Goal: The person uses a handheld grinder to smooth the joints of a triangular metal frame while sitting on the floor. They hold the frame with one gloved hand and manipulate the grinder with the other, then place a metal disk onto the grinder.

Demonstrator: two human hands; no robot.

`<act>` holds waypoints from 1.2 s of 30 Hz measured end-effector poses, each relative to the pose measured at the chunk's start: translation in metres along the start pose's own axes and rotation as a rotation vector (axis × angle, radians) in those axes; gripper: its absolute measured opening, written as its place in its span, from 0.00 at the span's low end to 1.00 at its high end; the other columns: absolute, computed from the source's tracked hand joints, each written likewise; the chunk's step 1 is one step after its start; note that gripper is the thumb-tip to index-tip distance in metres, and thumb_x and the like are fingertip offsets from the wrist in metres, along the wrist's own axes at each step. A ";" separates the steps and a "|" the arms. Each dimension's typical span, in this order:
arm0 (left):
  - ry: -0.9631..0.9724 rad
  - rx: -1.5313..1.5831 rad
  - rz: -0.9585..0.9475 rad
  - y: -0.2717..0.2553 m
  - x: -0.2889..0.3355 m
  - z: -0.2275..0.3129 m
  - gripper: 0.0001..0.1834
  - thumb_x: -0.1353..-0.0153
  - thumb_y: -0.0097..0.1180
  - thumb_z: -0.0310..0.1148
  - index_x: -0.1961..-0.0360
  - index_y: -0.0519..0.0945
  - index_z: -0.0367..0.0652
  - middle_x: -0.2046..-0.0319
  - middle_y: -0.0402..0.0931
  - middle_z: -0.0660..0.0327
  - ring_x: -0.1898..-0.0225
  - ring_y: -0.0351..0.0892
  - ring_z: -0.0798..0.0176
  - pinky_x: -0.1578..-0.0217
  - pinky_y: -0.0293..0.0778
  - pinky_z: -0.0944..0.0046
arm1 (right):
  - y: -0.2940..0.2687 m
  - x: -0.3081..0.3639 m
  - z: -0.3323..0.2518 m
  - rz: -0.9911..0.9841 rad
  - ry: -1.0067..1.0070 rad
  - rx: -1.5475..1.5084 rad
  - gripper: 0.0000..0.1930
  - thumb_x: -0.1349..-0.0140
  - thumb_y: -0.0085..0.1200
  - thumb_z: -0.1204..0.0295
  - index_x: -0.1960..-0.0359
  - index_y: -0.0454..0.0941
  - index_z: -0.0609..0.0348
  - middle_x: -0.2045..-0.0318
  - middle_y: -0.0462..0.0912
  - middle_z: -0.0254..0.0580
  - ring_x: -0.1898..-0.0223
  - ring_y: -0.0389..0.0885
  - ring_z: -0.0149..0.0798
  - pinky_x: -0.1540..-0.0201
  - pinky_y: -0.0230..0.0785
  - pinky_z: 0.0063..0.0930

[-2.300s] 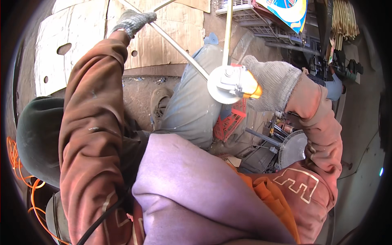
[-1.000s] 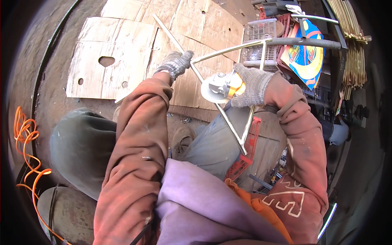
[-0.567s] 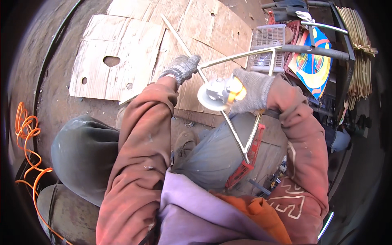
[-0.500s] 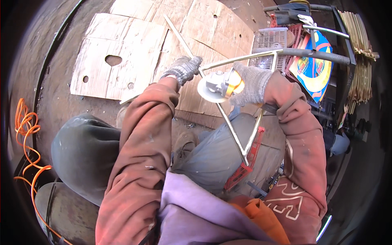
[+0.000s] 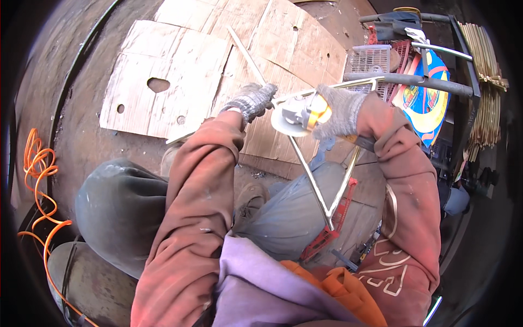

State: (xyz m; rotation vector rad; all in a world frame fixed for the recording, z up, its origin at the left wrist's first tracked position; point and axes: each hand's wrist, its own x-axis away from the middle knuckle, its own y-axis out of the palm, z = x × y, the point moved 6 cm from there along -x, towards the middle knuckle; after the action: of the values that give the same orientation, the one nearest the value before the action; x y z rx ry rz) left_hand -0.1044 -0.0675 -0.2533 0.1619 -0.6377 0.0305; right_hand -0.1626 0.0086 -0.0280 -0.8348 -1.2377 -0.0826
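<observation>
My left hand [image 5: 251,101], in a grey knit glove, grips a thin metal rod frame [image 5: 310,174] near its upper part. The frame's bars run down across my lap and meet in a corner over my right thigh. My right hand [image 5: 336,111], also gloved, holds a small angle grinder [image 5: 297,115] with a yellow body and a pale round disc. The disc sits against the rod just right of my left hand.
Worn cardboard sheets [image 5: 180,76] with holes lie on the ground ahead. An orange cable [image 5: 38,180] coils at the left. A wire crate [image 5: 371,61], a grey pipe [image 5: 414,82], a colourful panel [image 5: 426,98] and a bundle of brass-coloured rods [image 5: 485,82] stand at the right. A red clamp [image 5: 332,223] lies by my thigh.
The view has tilted down and both hands have come lower and closer together. The grinder disc has moved in beside my left hand on the rod.
</observation>
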 end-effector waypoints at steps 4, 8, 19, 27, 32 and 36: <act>-0.030 0.144 -0.066 0.006 0.001 -0.001 0.30 0.35 0.48 0.60 0.69 0.81 0.40 0.80 0.78 0.59 0.82 0.75 0.63 0.84 0.72 0.61 | 0.002 0.003 0.001 -0.034 -0.042 0.027 0.35 0.56 0.73 0.53 0.53 0.75 0.67 0.63 0.85 0.54 0.59 0.85 0.47 0.55 0.77 0.37; -0.066 0.116 -0.138 -0.007 0.009 0.000 0.30 0.35 0.49 0.60 0.73 0.82 0.43 0.84 0.76 0.61 0.85 0.74 0.64 0.86 0.69 0.62 | 0.010 0.003 -0.016 -0.133 -0.084 -0.001 0.32 0.56 0.73 0.56 0.53 0.76 0.64 0.64 0.86 0.52 0.62 0.86 0.47 0.58 0.77 0.36; 0.026 -0.158 0.026 -0.022 -0.002 0.003 0.32 0.34 0.46 0.64 0.64 0.83 0.41 0.75 0.79 0.60 0.78 0.78 0.65 0.79 0.77 0.61 | -0.017 0.047 -0.013 0.127 -0.070 0.013 0.30 0.56 0.73 0.65 0.51 0.76 0.61 0.62 0.85 0.45 0.62 0.84 0.40 0.58 0.76 0.32; 0.053 -0.378 0.145 0.022 0.019 0.030 0.34 0.52 0.67 0.66 0.69 0.85 0.40 0.78 0.75 0.60 0.79 0.75 0.61 0.78 0.72 0.57 | 0.081 0.221 0.053 0.283 0.155 -0.622 0.32 0.55 0.72 0.73 0.46 0.71 0.57 0.56 0.82 0.39 0.56 0.81 0.35 0.54 0.74 0.31; 0.173 -0.387 0.311 0.011 0.014 0.034 0.27 0.49 0.67 0.59 0.69 0.89 0.42 0.76 0.79 0.57 0.78 0.77 0.59 0.76 0.74 0.56 | 0.160 0.298 0.056 0.478 0.195 -0.976 0.35 0.54 0.72 0.78 0.42 0.68 0.54 0.52 0.80 0.36 0.52 0.79 0.33 0.51 0.73 0.31; 0.318 -0.405 0.383 0.003 -0.002 0.060 0.24 0.48 0.65 0.56 0.69 0.90 0.44 0.73 0.83 0.54 0.77 0.79 0.56 0.74 0.76 0.56 | 0.198 0.340 0.029 0.603 0.223 -0.820 0.35 0.55 0.73 0.75 0.44 0.69 0.59 0.53 0.80 0.37 0.52 0.80 0.31 0.48 0.73 0.30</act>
State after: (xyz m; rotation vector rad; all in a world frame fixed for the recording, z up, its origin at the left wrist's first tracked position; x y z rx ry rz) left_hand -0.1415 -0.0737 -0.2064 -0.3530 -0.3392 0.2884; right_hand 0.0330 0.2927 0.1626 -1.8273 -0.6743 -0.1943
